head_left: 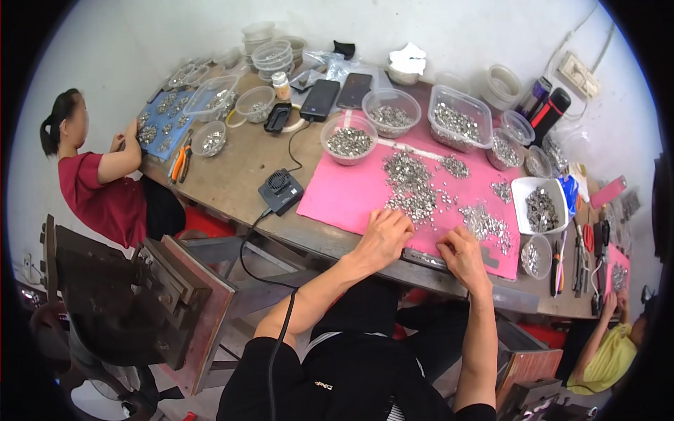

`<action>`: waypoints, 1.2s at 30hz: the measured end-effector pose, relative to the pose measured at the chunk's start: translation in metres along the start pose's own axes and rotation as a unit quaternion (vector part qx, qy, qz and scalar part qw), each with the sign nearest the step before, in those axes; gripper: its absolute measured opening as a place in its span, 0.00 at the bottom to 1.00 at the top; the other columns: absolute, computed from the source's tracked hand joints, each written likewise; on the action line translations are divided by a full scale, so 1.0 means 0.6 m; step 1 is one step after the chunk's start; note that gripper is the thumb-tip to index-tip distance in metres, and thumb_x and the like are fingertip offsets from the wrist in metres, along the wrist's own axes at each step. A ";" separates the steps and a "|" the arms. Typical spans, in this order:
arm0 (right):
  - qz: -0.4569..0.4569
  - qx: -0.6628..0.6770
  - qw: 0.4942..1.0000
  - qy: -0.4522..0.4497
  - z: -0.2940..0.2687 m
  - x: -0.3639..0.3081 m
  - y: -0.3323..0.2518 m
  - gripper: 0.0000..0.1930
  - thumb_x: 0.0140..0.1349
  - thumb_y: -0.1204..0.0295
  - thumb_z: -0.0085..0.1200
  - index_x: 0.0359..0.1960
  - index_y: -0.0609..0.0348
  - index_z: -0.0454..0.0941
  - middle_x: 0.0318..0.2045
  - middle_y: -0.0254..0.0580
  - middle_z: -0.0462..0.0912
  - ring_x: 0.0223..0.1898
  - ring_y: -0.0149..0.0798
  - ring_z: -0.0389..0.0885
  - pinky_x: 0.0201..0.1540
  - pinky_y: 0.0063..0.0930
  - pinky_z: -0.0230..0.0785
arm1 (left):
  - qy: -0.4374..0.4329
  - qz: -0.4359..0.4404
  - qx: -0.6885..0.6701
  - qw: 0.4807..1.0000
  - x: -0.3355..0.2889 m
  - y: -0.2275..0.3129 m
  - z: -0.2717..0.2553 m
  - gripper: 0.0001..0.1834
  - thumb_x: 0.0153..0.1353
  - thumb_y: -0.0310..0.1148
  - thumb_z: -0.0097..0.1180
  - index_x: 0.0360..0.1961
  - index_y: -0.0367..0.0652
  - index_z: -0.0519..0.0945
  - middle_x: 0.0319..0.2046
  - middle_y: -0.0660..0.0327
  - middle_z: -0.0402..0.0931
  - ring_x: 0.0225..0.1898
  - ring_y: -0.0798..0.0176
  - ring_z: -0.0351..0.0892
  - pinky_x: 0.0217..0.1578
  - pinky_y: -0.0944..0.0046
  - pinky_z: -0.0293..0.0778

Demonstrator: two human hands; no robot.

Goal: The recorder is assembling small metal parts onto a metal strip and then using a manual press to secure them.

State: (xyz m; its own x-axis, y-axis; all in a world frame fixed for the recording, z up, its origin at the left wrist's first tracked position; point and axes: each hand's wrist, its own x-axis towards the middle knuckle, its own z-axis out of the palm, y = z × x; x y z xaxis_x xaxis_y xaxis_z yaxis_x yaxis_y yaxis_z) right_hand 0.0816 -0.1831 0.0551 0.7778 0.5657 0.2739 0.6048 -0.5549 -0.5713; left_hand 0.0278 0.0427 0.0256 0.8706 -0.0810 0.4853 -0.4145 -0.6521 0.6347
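My left hand (387,237) rests at the near edge of a pile of small shiny metal pieces (408,184), its fingers bent together. To its right, my right hand (463,254) hovers low over the pink mat (340,193) with thumb and fingertips pinched. Whatever either hand holds is too small to make out. Between them, along the table's front edge, lies a narrow dark bar (423,259). A second heap of silvery pieces (486,226) spreads just beyond my right hand.
Round tubs (349,156), a rectangular tub (458,145) and a white tray (518,203) of metal pieces ring the mat. A small black fan device (279,191) trails a cable past my left arm. Co-workers sit left (105,168) and right (607,358). Pliers (181,161) lie leftward.
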 end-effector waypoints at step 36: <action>-0.075 -0.016 0.984 0.158 0.038 -0.061 -0.032 0.09 0.55 0.81 0.63 0.36 0.61 0.78 0.36 0.43 0.80 0.38 0.48 0.79 0.43 0.39 0.68 | 0.018 0.107 0.010 0.994 -0.017 0.054 0.038 0.11 0.54 0.21 0.66 0.38 0.38 0.78 0.35 0.54 0.79 0.36 0.49 0.78 0.39 0.54 0.73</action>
State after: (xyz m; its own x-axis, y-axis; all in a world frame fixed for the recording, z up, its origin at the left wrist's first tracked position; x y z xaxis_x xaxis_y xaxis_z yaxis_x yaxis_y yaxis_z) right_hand 0.0377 -0.1793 0.0383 0.6903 0.4273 0.5839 0.7183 -0.5017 -0.4820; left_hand 0.0117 0.0049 0.0276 0.7535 -0.1924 0.6287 -0.5831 -0.6373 0.5038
